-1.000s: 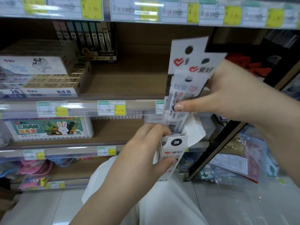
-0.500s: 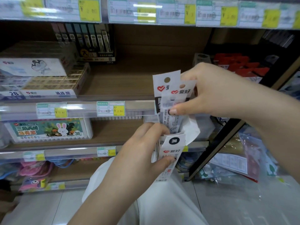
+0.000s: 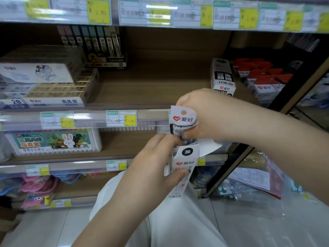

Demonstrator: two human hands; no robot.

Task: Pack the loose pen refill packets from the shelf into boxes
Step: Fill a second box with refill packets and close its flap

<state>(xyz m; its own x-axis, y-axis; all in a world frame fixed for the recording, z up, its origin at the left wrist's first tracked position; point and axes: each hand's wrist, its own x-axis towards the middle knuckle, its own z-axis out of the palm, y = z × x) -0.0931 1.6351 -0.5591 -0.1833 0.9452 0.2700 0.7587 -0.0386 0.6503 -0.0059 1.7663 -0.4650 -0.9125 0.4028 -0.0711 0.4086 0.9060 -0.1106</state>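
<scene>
My left hand grips a narrow white box with a red heart logo, held upright with its top flap open. My right hand pinches a bunch of white pen refill packets by their header cards, and their lower ends are down inside the box mouth. The header cards bend under my fingers. Another white box of the same kind stands on the wooden shelf behind my right hand.
Red-and-white packs fill the shelf's right end. Eraser boxes and a dark refill display sit at the left. A marker box with a rabbit is on the shelf below. Plastic bags lie on the floor at right.
My right hand has pushed the packets downward, so most of their length has gone into the box. The left hand and box have stayed in place.
</scene>
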